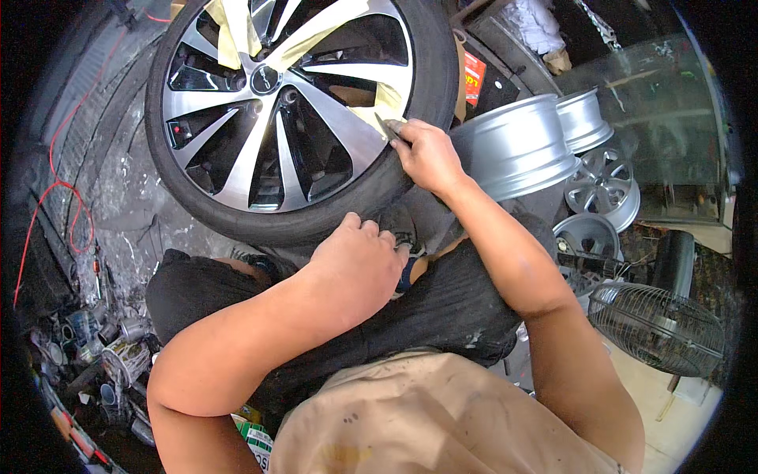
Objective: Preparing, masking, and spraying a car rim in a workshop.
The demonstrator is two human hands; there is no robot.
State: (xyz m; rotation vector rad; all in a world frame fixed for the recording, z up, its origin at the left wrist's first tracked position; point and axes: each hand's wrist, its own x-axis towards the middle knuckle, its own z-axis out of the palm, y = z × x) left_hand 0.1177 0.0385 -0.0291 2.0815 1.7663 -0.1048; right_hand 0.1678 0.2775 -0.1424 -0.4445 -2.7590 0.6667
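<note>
**Alloy wheel at 11 o'clock, both hands at its near edge**

The alloy wheel [267, 80], fitted with a black tyre [308, 225], fills the view from 10 to 12 o'clock, its silver-and-black spoked face turned up. A bare silver rim [513, 146] lies on its side at 2 o'clock, with smaller rims just beyond it. A fan [659, 328] with a wire cage stands between 3 and 4 o'clock.

Reckoned from the hub, the left hand [362, 261] is at 5 o'clock, back upward and fingers curled by the tyre's outer edge; its palm is hidden, so whether it grasps anything cannot be told. The right hand [430, 154], near 4 o'clock, pinches a thin dark tool between thumb and fingers. Pale yellow tape [320, 35] covers spokes from 11 to 1 o'clock, and more lies near 4 o'clock, where the thin dark tool [386, 129] meets it.
</note>
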